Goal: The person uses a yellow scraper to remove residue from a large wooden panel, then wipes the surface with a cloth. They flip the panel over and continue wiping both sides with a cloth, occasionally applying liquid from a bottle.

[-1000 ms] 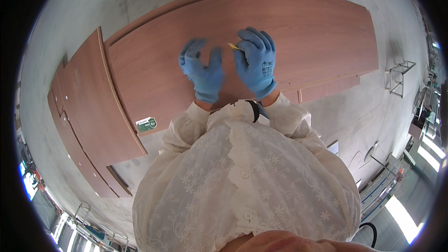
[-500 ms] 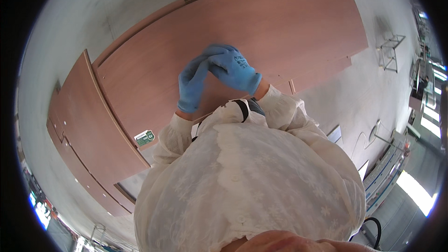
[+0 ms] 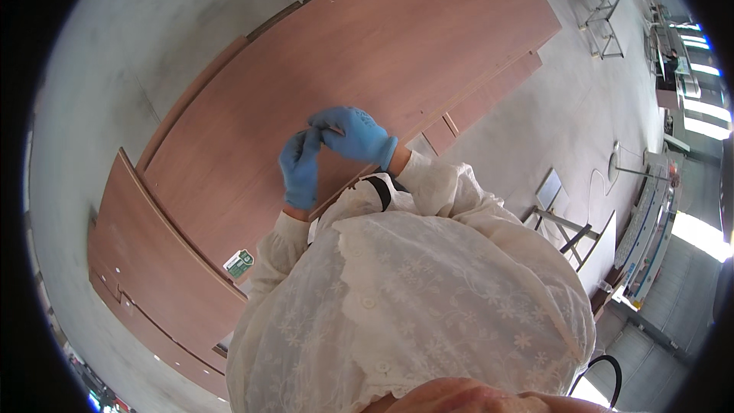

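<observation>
While both forearms rise from the lower centre of the frame in white lace sleeves [image 3: 428,183], the two blue-gloved hands meet at mid-frame.

Left hand [image 3: 300,170]: upright, fingers pointing to the top of the frame, fingertips curled in against the right hand; whether anything lies pinched between them cannot be told.

Right hand [image 3: 353,131]: lying across, knuckles up, fingers bent narrow and pointing toward the left of the frame, tips touching the left fingertips. A dark wristband [image 3: 380,193] sits below it.

Large brown wooden panel [image 3: 382,53]: directly beneath the hands, flat, long axis running from lower left to upper right.

Second brown panel [image 3: 145,252]: lower left, beside the first, carrying a small green label [image 3: 238,263].

Narrow brown strips [image 3: 489,95]: along the large panel's right edge.

Surface: grey concrete floor [image 3: 145,53].

Room: metal frames [image 3: 604,27] at upper right; bright windows at right edge.
</observation>
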The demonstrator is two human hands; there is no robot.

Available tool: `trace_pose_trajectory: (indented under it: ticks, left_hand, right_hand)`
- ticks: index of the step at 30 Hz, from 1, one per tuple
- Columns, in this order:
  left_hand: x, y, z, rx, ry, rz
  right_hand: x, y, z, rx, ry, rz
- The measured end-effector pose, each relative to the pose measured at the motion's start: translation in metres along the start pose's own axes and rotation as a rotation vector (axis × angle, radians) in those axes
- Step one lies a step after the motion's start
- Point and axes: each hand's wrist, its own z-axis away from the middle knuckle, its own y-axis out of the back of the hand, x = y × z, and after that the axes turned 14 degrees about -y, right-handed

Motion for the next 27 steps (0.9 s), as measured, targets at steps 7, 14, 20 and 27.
trace_pose_trajectory:
  ticks: [7, 14, 20, 27]
  left_hand:
    - [0.006, -0.009, 0.022, 0.233, 0.139, 0.172]
    - [0.032, -0.046, 0.074, 0.543, 0.224, 0.126]
    - [0.025, -0.058, 0.148, 0.708, 0.177, 0.517]
    - [0.032, -0.047, 0.237, 0.986, -0.034, 0.911]
  right_hand:
    - [0.001, -0.017, 0.016, -0.031, 0.127, -0.081]
    - [-0.001, -0.007, 0.031, 0.009, 0.632, 0.317]
    - [0.0, -0.027, 0.058, -0.224, 0.844, 0.335]
    - [-0.029, -0.081, 0.117, -0.442, 1.136, 0.372]
